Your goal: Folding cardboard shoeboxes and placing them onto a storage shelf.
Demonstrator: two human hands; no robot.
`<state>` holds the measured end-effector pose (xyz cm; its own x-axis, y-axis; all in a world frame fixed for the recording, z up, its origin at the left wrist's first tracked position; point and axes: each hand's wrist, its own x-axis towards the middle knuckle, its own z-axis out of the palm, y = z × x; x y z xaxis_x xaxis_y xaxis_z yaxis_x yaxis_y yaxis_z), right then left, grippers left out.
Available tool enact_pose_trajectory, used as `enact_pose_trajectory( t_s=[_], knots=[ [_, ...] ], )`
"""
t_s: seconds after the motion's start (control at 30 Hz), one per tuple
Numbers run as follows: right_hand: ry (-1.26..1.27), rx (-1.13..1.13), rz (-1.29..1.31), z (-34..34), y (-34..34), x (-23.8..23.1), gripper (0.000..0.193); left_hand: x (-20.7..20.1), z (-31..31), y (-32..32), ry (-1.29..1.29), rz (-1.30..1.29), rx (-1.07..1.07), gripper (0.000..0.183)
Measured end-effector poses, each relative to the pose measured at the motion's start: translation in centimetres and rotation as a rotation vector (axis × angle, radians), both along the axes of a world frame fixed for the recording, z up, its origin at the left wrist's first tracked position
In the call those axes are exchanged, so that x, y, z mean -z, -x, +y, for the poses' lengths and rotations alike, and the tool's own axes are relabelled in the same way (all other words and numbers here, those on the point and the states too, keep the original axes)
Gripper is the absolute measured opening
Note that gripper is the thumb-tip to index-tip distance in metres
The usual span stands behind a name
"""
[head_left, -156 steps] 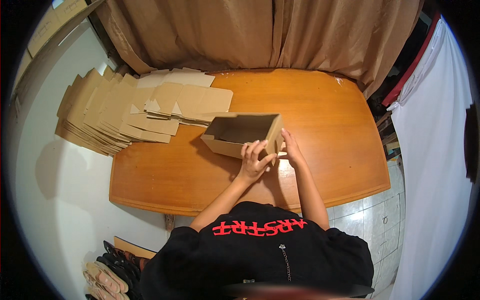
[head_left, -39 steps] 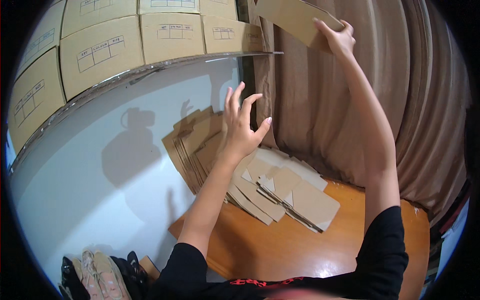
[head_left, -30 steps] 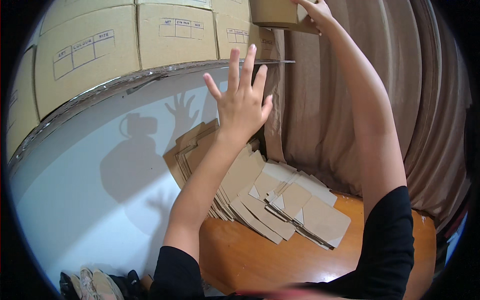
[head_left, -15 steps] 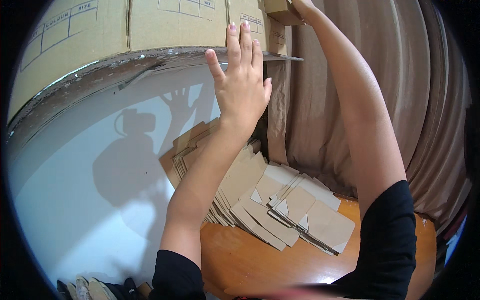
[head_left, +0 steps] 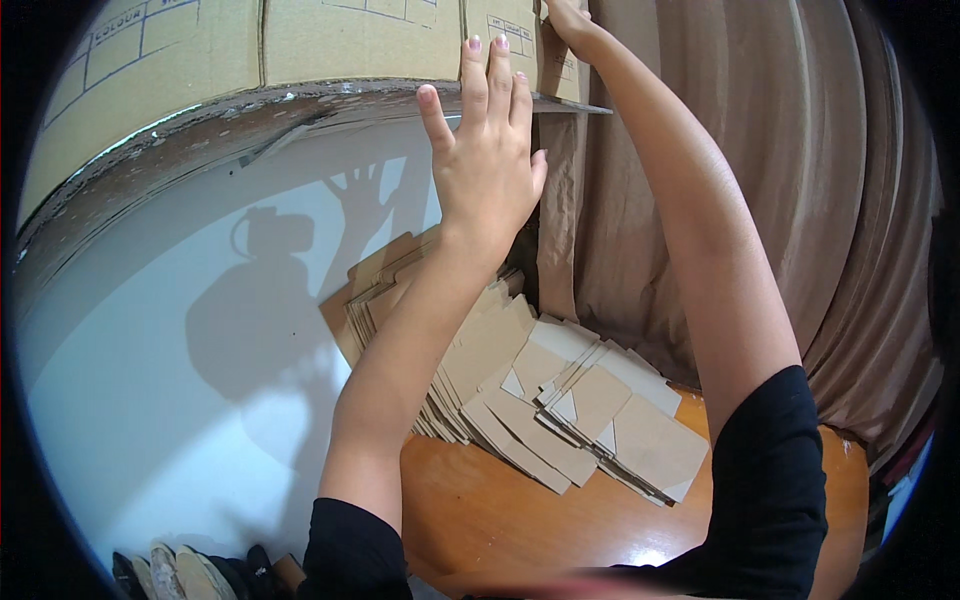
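My left hand (head_left: 488, 165) is raised in front of the shelf edge, its fingers stretched and spread with nothing in them. Its fingertips overlap the front of a narrow tan cardboard box (head_left: 515, 72); whether they touch it I cannot tell. Up at the picture's top edge, my right hand (head_left: 573, 25) is at another cardboard box (head_left: 560, 75) at the shelf's right end. Its fingers look closed at that box, though they are partly cut off by the edge. Larger cardboard boxes (head_left: 360, 45) stand in a row to the left.
Below the shelf (head_left: 330, 100), flattened cardboard pieces (head_left: 560, 390) lie fanned over an orange-brown wooden table (head_left: 470, 490). A brown curtain (head_left: 740, 120) hangs on the right, a pale wall (head_left: 130, 390) is on the left. Several shoes (head_left: 185, 572) sit at the lower left.
My right hand has moved left and slightly up, and the box at it has shifted left toward the row. My left hand keeps its spread pose. The view has shifted slightly.
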<state>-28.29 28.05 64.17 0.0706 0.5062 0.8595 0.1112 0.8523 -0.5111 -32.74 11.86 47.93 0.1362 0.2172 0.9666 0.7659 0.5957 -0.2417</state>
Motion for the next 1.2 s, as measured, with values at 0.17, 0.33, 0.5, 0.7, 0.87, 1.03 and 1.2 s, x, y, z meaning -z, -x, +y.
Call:
enact_pose_trajectory(
  t_s=[0.17, 0.33, 0.5, 0.7, 0.87, 1.03, 1.2],
  knots=[
    [0.026, 0.085, 0.042, 1.9, -1.3, 0.7, 0.085, 0.2, 0.2, -0.5, 0.053, -0.027, 0.041, 0.060],
    [0.073, 0.196, 0.059, 3.8, -5.9, 1.0, 0.084, 0.7, -0.7, -1.4, 0.023, -0.035, 0.274, 0.049],
    [0.170, 0.067, -0.535, 1.7, -13.0, 4.6, 0.079, 4.3, 0.8, -2.6, 0.020, -0.034, 0.576, 0.031],
    [0.502, 0.006, -1.129, -3.7, -20.4, 14.8, 0.076, 16.5, 4.3, -5.4, 0.372, -0.361, 0.866, 0.028],
    [0.708, -0.122, -1.358, -5.3, -28.3, 28.1, 0.054, 34.5, 8.7, -9.6, 1.172, -1.109, 0.959, 0.040],
    [1.045, -0.229, -1.171, -7.1, -34.8, 44.9, 0.058, 46.7, 6.4, -17.1, 1.560, -1.749, 0.850, 0.041],
    [1.350, -0.048, -0.799, -11.0, -37.7, 60.7, 0.060, 49.9, 4.5, -20.6, 1.669, -2.038, 0.764, 0.057]
  ],
)
